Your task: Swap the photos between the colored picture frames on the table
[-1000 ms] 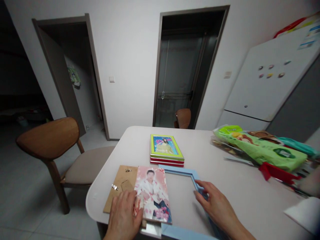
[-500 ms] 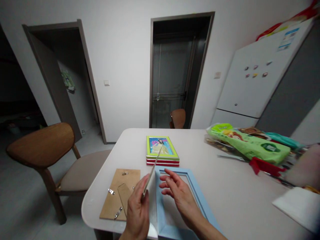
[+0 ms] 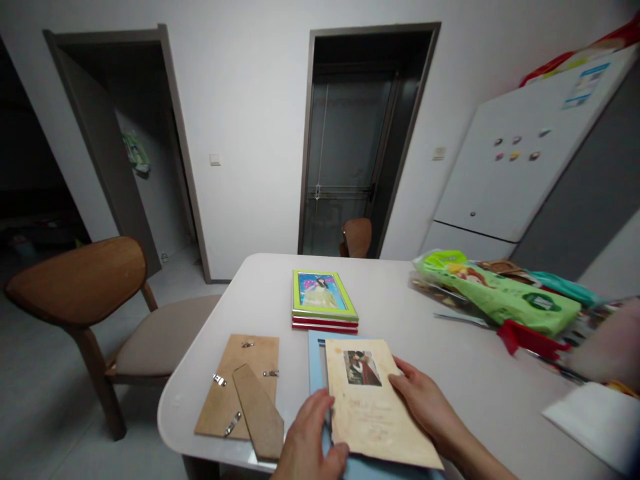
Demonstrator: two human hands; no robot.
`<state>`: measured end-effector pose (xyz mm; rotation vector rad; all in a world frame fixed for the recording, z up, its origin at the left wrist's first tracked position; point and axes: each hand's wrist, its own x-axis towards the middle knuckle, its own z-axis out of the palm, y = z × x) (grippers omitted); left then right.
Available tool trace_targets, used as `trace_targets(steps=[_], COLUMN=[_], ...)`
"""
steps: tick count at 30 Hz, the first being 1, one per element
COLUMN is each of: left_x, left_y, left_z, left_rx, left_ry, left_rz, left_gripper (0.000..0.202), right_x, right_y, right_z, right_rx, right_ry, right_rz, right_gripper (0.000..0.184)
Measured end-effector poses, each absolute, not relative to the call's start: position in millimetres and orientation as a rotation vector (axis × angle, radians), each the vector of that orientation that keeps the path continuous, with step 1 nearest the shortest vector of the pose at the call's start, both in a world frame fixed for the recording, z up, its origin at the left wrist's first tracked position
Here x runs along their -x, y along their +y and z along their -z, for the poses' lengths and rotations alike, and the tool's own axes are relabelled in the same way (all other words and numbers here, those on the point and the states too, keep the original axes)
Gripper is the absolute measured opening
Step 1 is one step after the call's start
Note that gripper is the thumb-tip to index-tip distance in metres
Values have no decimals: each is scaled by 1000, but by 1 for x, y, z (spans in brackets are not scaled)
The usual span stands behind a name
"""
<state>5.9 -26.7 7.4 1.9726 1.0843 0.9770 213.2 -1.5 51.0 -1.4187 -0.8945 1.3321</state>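
A cream sheet point(image 3: 367, 423) with a small printed picture and faint lettering lies face up over a light blue picture frame point(image 3: 315, 363), covering most of it. My right hand point(image 3: 425, 407) grips the sheet's right edge, thumb on top and fingers underneath. At the left edge is my left hand point(image 3: 313, 437), its thumb and fingers apart and close against the paper. Left of the frame lies a brown backing board point(image 3: 225, 373) with metal clips and a support leg point(image 3: 257, 413).
Beyond the blue frame stands a stack of picture frames point(image 3: 325, 293), the top one lime green. A green package point(image 3: 515, 293), a red-handled tool point(image 3: 530, 340) and a white sheet point(image 3: 595, 420) are on the right. A wooden chair point(image 3: 80, 287) stands left of the table point(image 3: 400, 293).
The cream sheet, held upright on edge in my left hand before, now lies face up over the blue frame. My right hand has taken its right edge; my left hand has moved right and lower.
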Motion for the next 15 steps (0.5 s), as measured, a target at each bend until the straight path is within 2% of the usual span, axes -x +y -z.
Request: trace_targets(steps=[3, 9, 15], left_x=[-7, -4, -2], left_y=[-29, -27, -26], left_z=[0, 3, 3], left_rx=[-2234, -2485, -2550], left_ry=[1058, 1101, 1024], left_rz=[-881, -751, -849], left_gripper=[58, 57, 54], right_x=[-206, -207, -208], right_y=[7, 10, 11], right_z=[-44, -40, -35], right_rx=[1474, 1706, 1715], right_ry=[-1031, -1238, -1428], right_rz=[-1229, -937, -715], right_gripper=[56, 55, 47])
